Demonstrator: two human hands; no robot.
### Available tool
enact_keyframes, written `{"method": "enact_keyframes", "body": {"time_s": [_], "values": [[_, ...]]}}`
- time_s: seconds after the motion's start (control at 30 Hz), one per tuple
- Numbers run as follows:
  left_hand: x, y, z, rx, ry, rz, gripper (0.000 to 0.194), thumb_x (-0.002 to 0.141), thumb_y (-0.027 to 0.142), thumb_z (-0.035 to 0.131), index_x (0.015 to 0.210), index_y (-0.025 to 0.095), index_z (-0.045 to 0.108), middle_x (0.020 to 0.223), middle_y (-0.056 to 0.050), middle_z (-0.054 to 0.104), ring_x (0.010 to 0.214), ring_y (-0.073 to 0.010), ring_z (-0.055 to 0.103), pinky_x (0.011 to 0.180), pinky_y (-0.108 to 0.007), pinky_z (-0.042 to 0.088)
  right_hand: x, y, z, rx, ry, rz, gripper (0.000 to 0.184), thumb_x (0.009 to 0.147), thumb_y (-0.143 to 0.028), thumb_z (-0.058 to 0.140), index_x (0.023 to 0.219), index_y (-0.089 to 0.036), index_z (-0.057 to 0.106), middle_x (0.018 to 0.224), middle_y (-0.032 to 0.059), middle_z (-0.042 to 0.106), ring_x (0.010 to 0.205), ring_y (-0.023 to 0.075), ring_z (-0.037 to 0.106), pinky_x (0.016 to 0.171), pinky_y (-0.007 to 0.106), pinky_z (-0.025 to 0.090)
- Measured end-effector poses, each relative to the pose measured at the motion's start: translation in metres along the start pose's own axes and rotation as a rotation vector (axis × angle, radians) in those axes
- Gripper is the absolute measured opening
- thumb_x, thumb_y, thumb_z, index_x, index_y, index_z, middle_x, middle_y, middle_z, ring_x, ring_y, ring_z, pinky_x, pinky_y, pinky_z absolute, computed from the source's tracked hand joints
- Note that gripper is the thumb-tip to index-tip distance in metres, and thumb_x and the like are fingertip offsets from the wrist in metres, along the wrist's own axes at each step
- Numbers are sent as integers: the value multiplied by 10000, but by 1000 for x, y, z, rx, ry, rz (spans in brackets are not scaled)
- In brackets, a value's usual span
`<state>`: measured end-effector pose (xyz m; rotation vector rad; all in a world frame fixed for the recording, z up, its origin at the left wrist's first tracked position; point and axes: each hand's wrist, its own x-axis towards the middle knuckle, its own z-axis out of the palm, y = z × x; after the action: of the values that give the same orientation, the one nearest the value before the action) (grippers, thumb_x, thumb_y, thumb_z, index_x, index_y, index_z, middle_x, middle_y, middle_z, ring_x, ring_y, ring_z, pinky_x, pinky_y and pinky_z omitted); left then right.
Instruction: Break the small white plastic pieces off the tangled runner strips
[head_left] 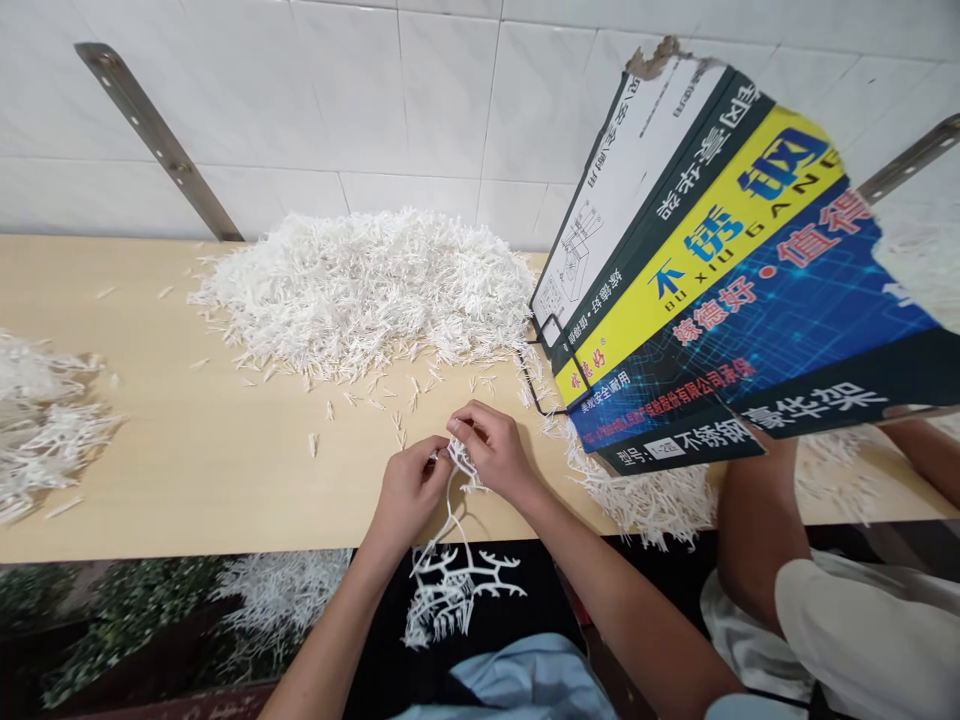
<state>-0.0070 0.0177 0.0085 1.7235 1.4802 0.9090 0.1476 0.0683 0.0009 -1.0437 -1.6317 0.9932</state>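
Near the table's front edge, my left hand [414,488] and my right hand [491,452] meet, fingers pinched together. Between them is a white branched plastic stem [451,510], its thin stalks hanging down over the edge. More white branching sprigs [450,590] lie over my dark-clothed lap, joined to or touching those stalks; I cannot tell which. Small white tips show at my right fingertips, but the exact spot being gripped is partly hidden. Behind my hands lies a large heap of small white plastic pieces [367,290], with several loose ones scattered in front.
A printed cardboard sheet [705,270] leans upright at the right, by a black wire holder [536,385]. Another white heap [45,420] sits at the left. Beyond the cardboard is another person's arm [757,500]. Green foliage [142,620] and white sprigs [281,600] are below the table [187,480].
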Motion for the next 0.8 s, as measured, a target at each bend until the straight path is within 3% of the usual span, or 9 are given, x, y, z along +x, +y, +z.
{"method": "enact_keyframes", "body": {"time_s": [0.1,0.17,0.27,0.33,0.4,0.47,0.53,0.67,0.8], "values": [[-5,-2,-4,21,-42,51,191,880,208,474,736,187,599,653,17,546,626,-143,504,634,-256,341,7,9,-4,265,216,169,303,1024,-467,495,867,-224,584,659,-36,485,524,116,431,478,231,380],[-8,-3,-5,1,-41,59,195,873,201,479,716,185,595,649,17,537,628,-141,500,630,-254,342,10,10,-7,305,294,201,318,1035,-491,449,918,-230,589,672,-38,475,502,113,396,451,225,363],[-9,-3,-5,-92,4,-30,248,936,250,462,765,185,630,622,34,518,589,-129,474,604,-243,342,9,2,-9,49,142,45,318,1034,-455,470,1126,-222,667,938,49,649,738,156,582,650,275,489],[-7,-2,-3,-107,24,-68,270,967,308,471,823,183,662,620,42,523,577,-123,468,601,-239,342,5,-6,-9,-71,24,-58,356,1036,-440,469,1227,-214,667,1108,85,683,932,195,634,818,315,500],[-5,-2,-1,-81,39,-75,297,980,366,490,833,180,671,603,48,513,566,-120,464,595,-238,332,3,-11,-9,-102,-96,-67,334,1018,-444,509,1149,-200,696,1027,68,715,911,199,654,815,306,485],[-3,-2,0,-43,60,-76,345,989,405,487,787,179,652,581,47,497,556,-120,459,580,-240,314,1,-13,-8,-155,-194,-19,271,965,-448,611,982,-200,717,850,24,714,768,174,642,715,274,454],[-2,-2,1,-1,63,-63,375,999,413,474,744,180,621,576,41,500,554,-123,465,577,-243,307,1,-13,-6,-212,-226,12,247,935,-424,661,845,-199,706,734,-6,683,673,149,600,654,256,408],[-3,-3,-1,33,-13,0,335,1023,384,443,856,189,658,620,28,569,575,-136,511,610,-251,333,0,-6,-4,-229,-104,26,395,986,-395,571,651,-191,621,559,-28,536,566,126,490,596,257,350],[-8,-3,-4,67,-43,53,311,1000,349,470,809,194,660,667,-2,616,633,-158,555,639,-263,357,6,9,-11,-147,283,124,441,1017,-481,482,697,-202,605,545,-25,503,531,141,462,557,264,362]]}}
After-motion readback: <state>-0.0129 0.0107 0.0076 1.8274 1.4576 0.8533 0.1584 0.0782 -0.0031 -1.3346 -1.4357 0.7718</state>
